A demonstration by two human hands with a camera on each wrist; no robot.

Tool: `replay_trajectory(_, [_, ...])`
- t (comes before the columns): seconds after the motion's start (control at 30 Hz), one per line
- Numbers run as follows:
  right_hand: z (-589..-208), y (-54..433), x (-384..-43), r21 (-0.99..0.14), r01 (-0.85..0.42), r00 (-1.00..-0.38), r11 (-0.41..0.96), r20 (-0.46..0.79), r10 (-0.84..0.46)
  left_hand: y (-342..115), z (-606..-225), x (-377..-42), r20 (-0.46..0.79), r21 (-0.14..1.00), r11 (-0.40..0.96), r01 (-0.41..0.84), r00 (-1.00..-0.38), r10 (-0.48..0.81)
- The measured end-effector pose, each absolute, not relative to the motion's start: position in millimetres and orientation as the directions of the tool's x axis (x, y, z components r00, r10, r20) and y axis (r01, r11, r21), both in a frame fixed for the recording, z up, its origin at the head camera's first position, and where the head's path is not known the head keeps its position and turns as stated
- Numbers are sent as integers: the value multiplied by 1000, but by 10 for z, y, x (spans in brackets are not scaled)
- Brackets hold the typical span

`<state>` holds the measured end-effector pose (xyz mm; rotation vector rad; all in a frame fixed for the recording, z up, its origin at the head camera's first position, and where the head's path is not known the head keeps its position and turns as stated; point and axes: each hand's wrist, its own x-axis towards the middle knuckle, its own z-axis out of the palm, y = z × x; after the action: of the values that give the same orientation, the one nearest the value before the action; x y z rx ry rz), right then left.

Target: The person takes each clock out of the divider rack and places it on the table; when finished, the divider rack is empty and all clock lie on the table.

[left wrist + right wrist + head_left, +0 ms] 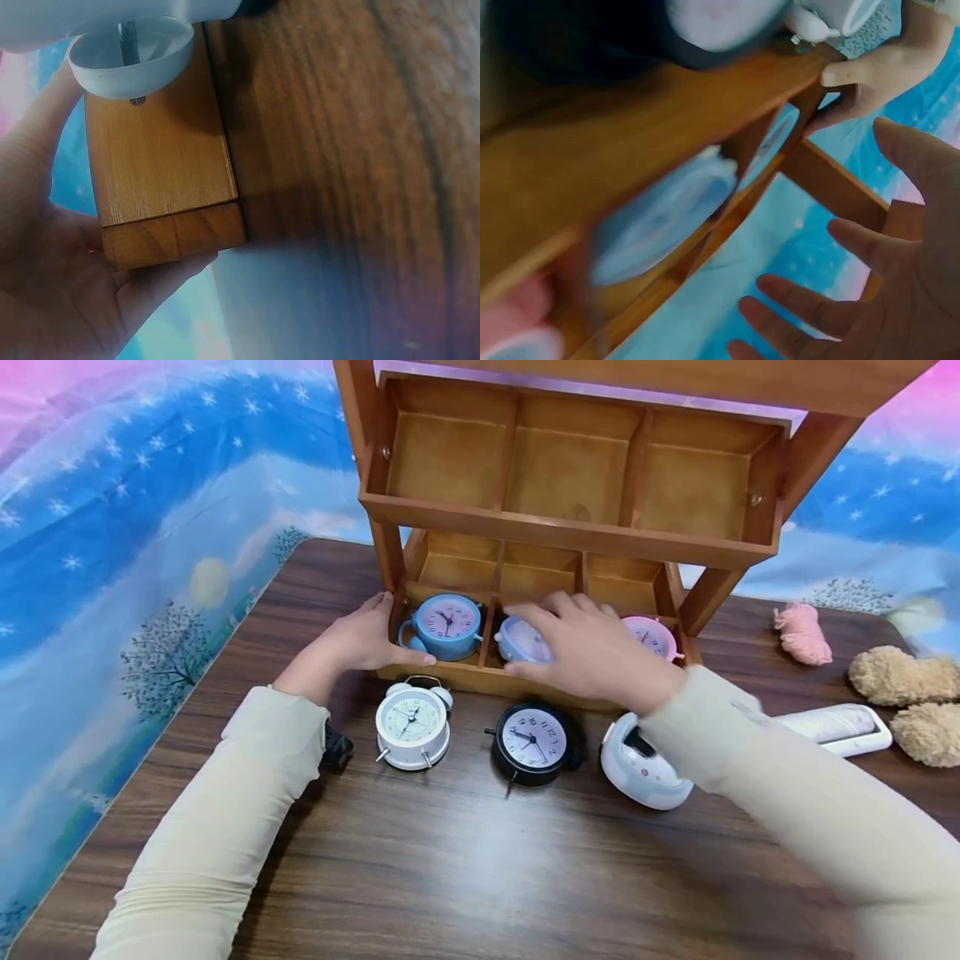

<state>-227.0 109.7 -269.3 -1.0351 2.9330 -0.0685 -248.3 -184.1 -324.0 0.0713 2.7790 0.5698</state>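
Note:
My left hand (362,635) grips the left end of the wooden shelf's (495,681) lowest tray, thumb along the front edge, fingers at the side. A round blue alarm clock (448,625) sits in that tray's left compartment, beside the thumb. Over the middle compartment, my right hand (592,647) is spread with straight fingers, slightly blurred. It partly covers a pale lavender-blue clock (522,639) there. The right wrist view shows a gap between its open fingers (802,304) and that clock (667,217). A pink clock (651,635) in the right compartment is partly hidden by my right hand.
Before the shelf stand a white twin-bell alarm clock (411,722), a black alarm clock (531,742) and a white-and-blue rounded clock (643,767). Rightward lie a white elongated object (832,727), pink yarn (802,633) and beige fluffy bundles (903,675). The upper tray (570,522) overhangs the lower.

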Motion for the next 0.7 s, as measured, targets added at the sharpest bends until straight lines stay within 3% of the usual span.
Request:
replay_trajectory(0.27, [-2696,212,-2702,-69,-636,-756,768,-142,-639,-1859,-3255,-2475,-285,393,920,-11,-952,110])
replay_trajectory(0.53, [-2832,-60,-2908,-146,-580,-772,801,-216,-598,-1862,-3225,-2452,-285,399,917,-21,-953,103])
replay_trajectory(0.7, [-2897,-140,-2944,-87,-565,-795,821,-208,-569,-1891,-3216,-2433,-286,406,914,-32,-954,93])
